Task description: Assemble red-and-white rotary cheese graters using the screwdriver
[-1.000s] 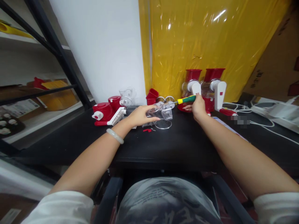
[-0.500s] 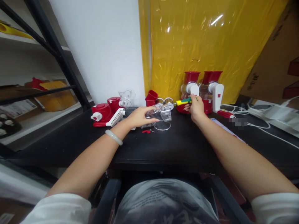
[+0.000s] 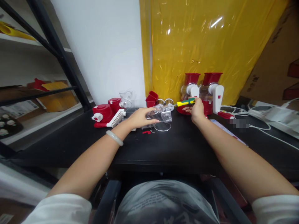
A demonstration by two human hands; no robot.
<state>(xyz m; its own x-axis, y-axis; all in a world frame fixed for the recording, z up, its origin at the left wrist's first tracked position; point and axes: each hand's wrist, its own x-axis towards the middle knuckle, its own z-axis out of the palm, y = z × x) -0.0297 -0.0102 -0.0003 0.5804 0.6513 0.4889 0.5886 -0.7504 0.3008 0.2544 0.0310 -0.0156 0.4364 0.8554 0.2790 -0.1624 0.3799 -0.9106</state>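
My left hand (image 3: 141,117) is closed around a clear plastic grater housing (image 3: 166,115), which lies on its side over the black table. A screwdriver (image 3: 185,102) with a yellow and green handle is in my right hand (image 3: 197,110). Its shaft points left into the upper part of the housing; the tip is hard to make out. Below the housing its round clear rim (image 3: 163,126) shows. A small red plastic piece (image 3: 146,132) lies on the table in front, with tiny metal bits beside it.
Behind stand two metal drum cutters (image 3: 168,102) and a red hopper (image 3: 151,98). Two assembled rotary graters (image 3: 217,93) stand at the right, red bases (image 3: 102,113) at the left. White cables (image 3: 259,126) and a paper sheet (image 3: 227,132) lie on the right.
The fingers of my right hand have shifted slightly on the screwdriver handle, which seems a little turned. The housing and my left hand stay nearly in place.
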